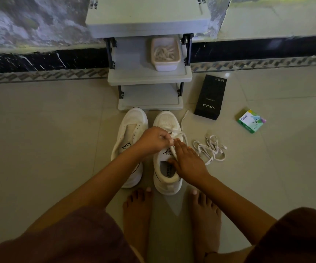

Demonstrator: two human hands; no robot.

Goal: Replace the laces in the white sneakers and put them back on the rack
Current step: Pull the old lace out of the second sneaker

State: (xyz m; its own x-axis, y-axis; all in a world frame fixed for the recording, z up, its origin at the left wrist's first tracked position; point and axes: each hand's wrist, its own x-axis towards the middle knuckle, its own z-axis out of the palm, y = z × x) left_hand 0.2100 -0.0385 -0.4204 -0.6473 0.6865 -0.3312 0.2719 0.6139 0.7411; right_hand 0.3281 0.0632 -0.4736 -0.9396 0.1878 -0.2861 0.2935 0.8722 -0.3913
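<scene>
Squatting on the floor before the rack [149, 76], both sneakers toe-on to its lowest shelf. Keep the right sneaker [167, 120] pinned, just beside the unlaced left sneaker [128, 133]. Press down with the right hand [187, 162]: grip open, fingers straight, holding nothing. Draw with the left hand [151, 139], grip pinched on the lace [184, 117] at the eyelets; pull flat, untwisted, ends even. White and flat, seemingly threaded only partway, one end trailing toward the rack. Save the loose lace [210, 149] on the floor rightward.
</scene>
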